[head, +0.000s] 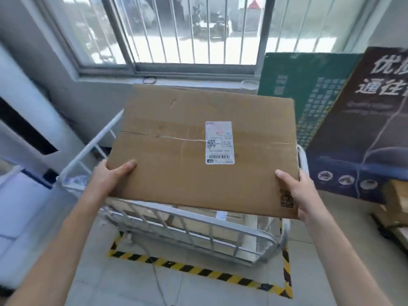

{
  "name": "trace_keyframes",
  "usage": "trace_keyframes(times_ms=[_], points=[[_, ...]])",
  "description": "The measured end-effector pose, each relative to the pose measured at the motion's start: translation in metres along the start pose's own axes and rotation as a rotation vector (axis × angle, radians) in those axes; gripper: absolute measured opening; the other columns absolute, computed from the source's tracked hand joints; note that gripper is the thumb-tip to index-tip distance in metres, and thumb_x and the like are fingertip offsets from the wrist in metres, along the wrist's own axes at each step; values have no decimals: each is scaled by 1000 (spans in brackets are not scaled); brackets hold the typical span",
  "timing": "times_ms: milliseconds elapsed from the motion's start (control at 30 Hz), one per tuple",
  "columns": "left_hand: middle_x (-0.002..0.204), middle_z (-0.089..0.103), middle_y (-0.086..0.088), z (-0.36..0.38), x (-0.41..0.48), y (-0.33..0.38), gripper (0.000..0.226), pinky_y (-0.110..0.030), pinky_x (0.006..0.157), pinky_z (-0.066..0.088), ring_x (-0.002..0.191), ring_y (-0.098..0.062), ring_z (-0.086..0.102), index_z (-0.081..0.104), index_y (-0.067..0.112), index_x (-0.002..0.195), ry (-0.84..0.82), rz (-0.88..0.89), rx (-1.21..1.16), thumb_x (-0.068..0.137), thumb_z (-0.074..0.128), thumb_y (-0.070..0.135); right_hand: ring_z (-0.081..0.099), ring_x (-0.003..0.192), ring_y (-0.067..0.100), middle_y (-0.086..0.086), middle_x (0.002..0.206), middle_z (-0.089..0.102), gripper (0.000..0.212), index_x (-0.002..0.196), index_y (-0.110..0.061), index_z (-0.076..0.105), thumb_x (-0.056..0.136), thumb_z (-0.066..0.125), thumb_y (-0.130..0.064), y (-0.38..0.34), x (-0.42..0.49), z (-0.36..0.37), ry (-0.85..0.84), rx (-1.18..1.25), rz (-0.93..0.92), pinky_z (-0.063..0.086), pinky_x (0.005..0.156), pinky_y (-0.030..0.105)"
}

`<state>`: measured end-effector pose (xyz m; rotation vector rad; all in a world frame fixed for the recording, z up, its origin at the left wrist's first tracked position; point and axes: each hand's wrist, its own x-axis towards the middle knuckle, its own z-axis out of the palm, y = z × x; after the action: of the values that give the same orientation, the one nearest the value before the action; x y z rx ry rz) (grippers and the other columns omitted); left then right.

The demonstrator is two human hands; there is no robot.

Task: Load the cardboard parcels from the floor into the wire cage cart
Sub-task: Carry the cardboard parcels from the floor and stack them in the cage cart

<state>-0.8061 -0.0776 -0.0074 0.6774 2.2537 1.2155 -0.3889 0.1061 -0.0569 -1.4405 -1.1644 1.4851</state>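
Observation:
A large flat cardboard parcel [176, 168] with a white shipping label on top hangs level above the wire cage cart [198, 237]. My left hand [110, 177] grips its near left corner, thumb on top. My right hand [295, 193] grips the near right corner the same way. The parcel covers most of the cart's opening. Under it, inside the cart, at least one other cardboard parcel [212, 224] lies flat, partly hidden.
The white cart stands inside a yellow-black taped floor square [198, 270] under a barred window [187, 29]. Printed boards [357, 129] lean against the wall at right, with more boxes [397, 202] on the floor beside them. A white appliance [28, 133] stands at left.

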Motion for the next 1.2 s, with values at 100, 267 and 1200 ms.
trace_keyframes(times_ms=[100, 267, 1200], points=[[107, 69, -1, -58, 22, -38, 84, -42, 90, 54, 98, -21, 66, 63, 19, 115, 76, -44, -16, 50, 78, 69, 64, 86, 14, -2, 104, 66, 38, 124, -20, 55, 91, 69, -31, 8, -4, 74, -68, -38, -12, 49, 58, 30], [111, 69, -3, -115, 58, -80, 76, -45, 91, 54, 101, -24, 66, 61, 15, 120, 72, -98, -47, 61, 84, 58, 65, 98, 22, 2, 115, 67, 51, 132, -23, 54, 87, 72, -39, 29, -1, 159, -112, -82, 40, 54, 72, 39], [115, 67, -7, -47, 475, -210, 72, -45, 86, 55, 98, -25, 66, 56, 14, 125, -212, -443, 88, 70, 83, 52, 65, 101, 16, -6, 113, 67, 51, 133, -23, 52, 88, 74, -30, 125, 252, 420, 35, -172, 352, 53, 76, 33]])
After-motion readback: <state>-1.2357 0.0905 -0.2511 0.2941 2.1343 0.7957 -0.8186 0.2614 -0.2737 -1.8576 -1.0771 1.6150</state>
